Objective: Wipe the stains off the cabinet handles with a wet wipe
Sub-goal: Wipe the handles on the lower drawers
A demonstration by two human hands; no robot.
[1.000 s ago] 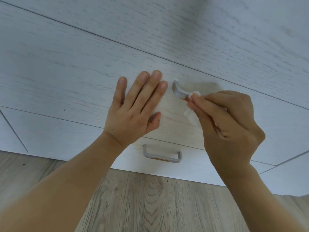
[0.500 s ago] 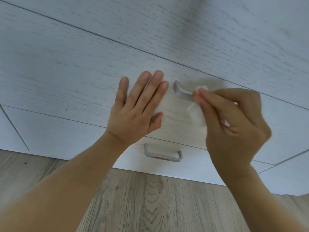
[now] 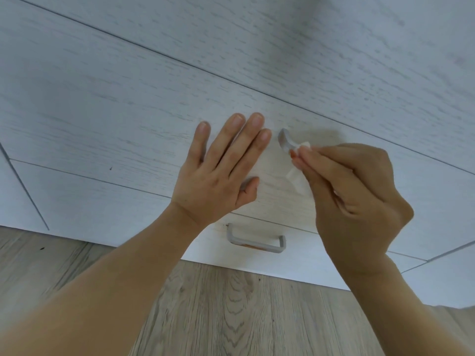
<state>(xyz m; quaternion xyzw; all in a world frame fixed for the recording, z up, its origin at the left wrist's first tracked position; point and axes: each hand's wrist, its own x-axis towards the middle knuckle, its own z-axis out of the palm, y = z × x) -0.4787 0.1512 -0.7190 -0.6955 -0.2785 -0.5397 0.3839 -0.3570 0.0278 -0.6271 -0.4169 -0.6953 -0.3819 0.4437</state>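
My right hand (image 3: 359, 199) pinches a white wet wipe (image 3: 299, 176) and presses it against a grey cabinet handle (image 3: 284, 142) on the middle drawer front. Only the handle's left end shows; the rest is hidden behind the wipe and my fingers. An orange-brown stain shows on the handle right at my fingertips. My left hand (image 3: 221, 173) lies flat with straight fingers on the same drawer front, just left of the handle. On the drawer below, a second grey handle (image 3: 255, 242) carries an orange-brown stain along its bar.
The white wood-grain cabinet (image 3: 102, 111) fills the upper view, with drawer seams running across it. Below it lies a wood-look floor (image 3: 231, 317). A small dark speck (image 3: 111, 168) marks the drawer front at the left.
My right hand slid the wipe right along the handle, then back left toward its end. My left hand stays flat on the drawer front.
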